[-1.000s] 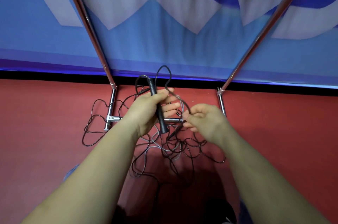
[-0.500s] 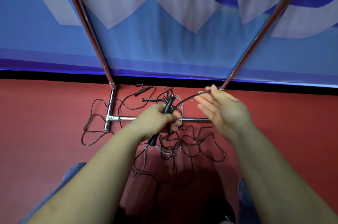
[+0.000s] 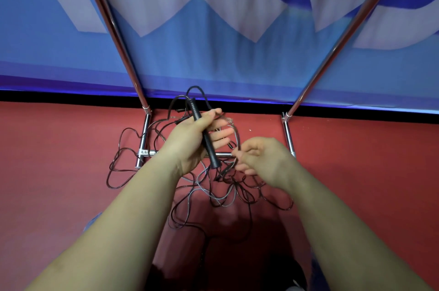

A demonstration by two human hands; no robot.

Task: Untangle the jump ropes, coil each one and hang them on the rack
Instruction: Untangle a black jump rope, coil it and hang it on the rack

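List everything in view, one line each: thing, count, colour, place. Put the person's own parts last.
jump rope handle: one, black, gripped in the left hand, tilted, rope looping from its far end.
jump ropes: count unclear, black and grey, tangled on the floor around the rack's base.
rack: one, chrome, base bars on the floor, two poles rising in front of the banner.
banner: one, blue with white shapes, behind the rack.
floor: red, under everything.
left hand: grips the handle.
right hand: pinches a rope strand beside the handle.
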